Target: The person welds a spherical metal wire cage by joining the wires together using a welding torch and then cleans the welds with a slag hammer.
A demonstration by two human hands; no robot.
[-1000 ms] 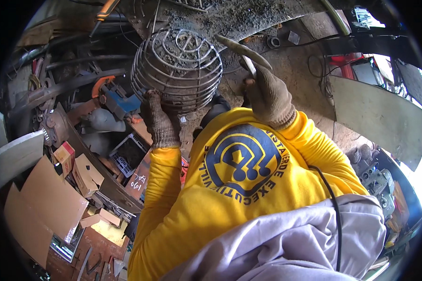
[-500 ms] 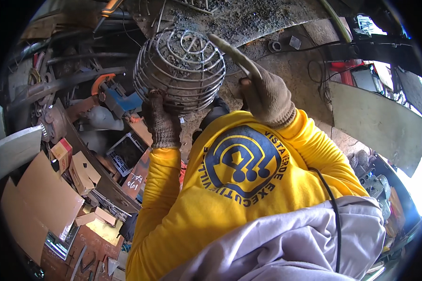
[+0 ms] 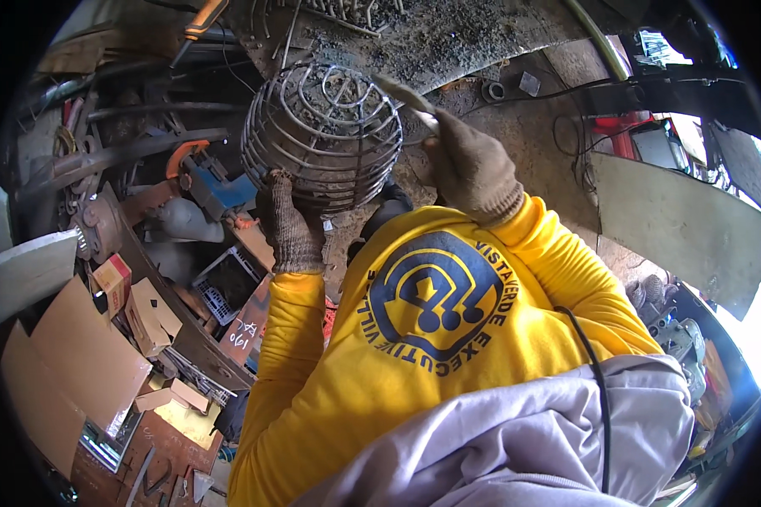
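A round wire cage (image 3: pixel 360 139), built of grey metal rings joined by cross rods, is held up in front of me. My left hand (image 3: pixel 296 224), in a brown knitted glove, has its fingers closed on the cage's lower left rim. In my right hand (image 3: pixel 475 165), gloved alike, is a narrow brush-like tool (image 3: pixel 407 95) with a pale handle. Its far end lies at the upper right side of the cage; whether it touches the wire I cannot tell. The glove hides the rest of the handle.
Beyond the cage is a worktop (image 3: pixel 473 63) strewn with dark grit and metal rods. An orange-handled tool (image 3: pixel 203 19) hangs at the upper left. Cardboard (image 3: pixel 84 355), a blue machine (image 3: pixel 220 186) and a black crate (image 3: pixel 228 283) crowd the left. A flat grey sheet (image 3: pixel 676 228) stands right.
The tool in my right hand has tipped lower and shifted slightly left with the hand. The cage has tilted and dropped a little, still in my left hand.
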